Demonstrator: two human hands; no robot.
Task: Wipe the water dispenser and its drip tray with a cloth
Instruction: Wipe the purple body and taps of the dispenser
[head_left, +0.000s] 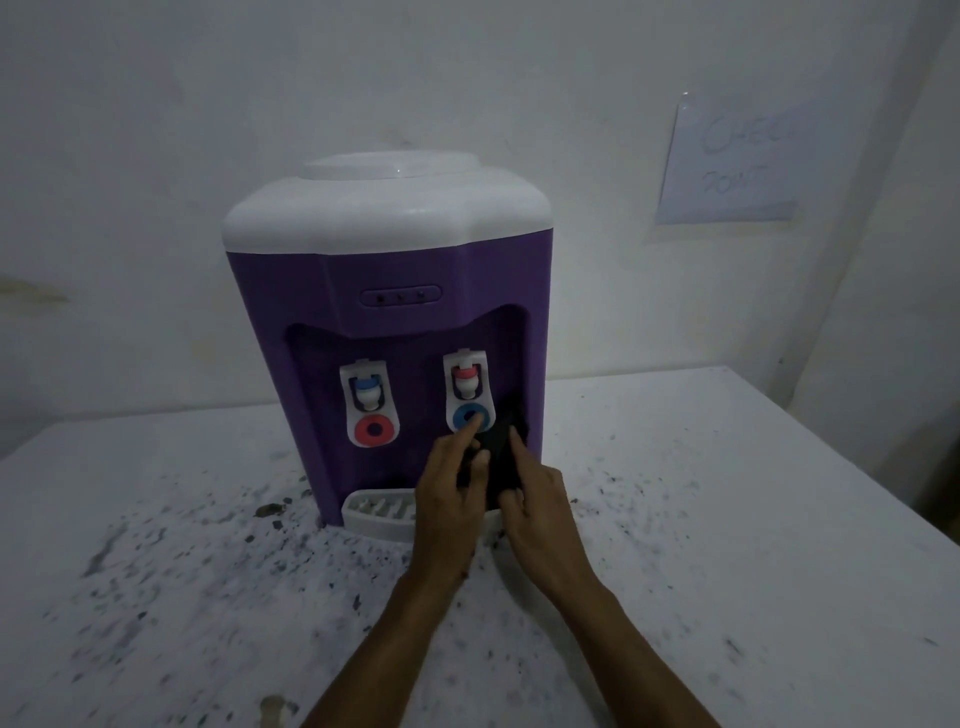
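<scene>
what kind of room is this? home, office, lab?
Hard to say; probably a plain utility or pantry corner. A purple water dispenser stands on a stained white table against a bare wall, with a handwritten paper notice stuck up, its words unreadable. Both hands hold a dark cloth.

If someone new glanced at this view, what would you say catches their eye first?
The purple water dispenser with its white top stands out at centre, against the wall on a speckled white table. In front of its right tap, the left hand and right hand hold a dark cloth together, just above the white drip tray. A handwritten paper sign hangs on the wall to the right.
</scene>
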